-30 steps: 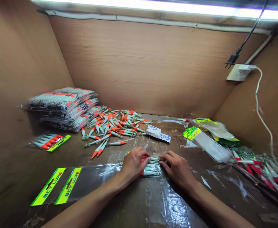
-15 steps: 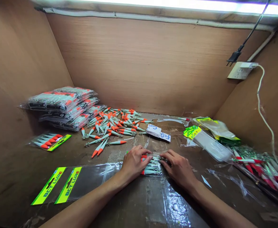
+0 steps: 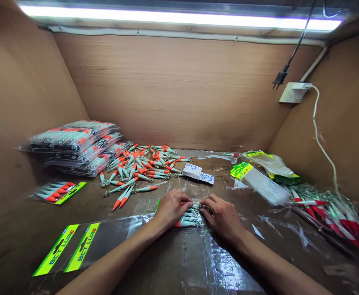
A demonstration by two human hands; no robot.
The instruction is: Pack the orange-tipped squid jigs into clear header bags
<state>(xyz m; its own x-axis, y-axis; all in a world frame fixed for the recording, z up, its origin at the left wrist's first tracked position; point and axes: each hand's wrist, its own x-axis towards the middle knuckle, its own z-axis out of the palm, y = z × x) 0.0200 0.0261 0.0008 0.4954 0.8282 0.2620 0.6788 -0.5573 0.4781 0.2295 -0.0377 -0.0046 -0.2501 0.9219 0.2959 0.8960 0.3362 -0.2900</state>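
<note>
A clear plastic bag of fishing lures (image 3: 189, 223) lies flat on the table, its lures pale with orange-red ends and metal hooks. My left hand (image 3: 171, 209) covers the bag's left part, with its thumb and curled fingers gripping it. At the bag's right edge, my right hand (image 3: 221, 214) is closed, thumb and fingertips pinching the plastic by the hooks. A bit of green shows behind the left hand. Two flat bags with yellow-green BCT LURE header cards (image 3: 82, 247) lie to the left, partly under my left forearm.
Loose orange and pale lures (image 3: 136, 168) lie heaped behind my hands, beside a small handwritten box (image 3: 193, 171). Packed bags (image 3: 71, 143) are stacked at back left, near one filled bag (image 3: 56, 191). At right are header-card bags (image 3: 262, 184) and red-white lures (image 3: 329, 215).
The camera view has tilted up and shifted slightly, so more of the lamp shows. Both hands keep their hold on the bag, with little visible movement.
</note>
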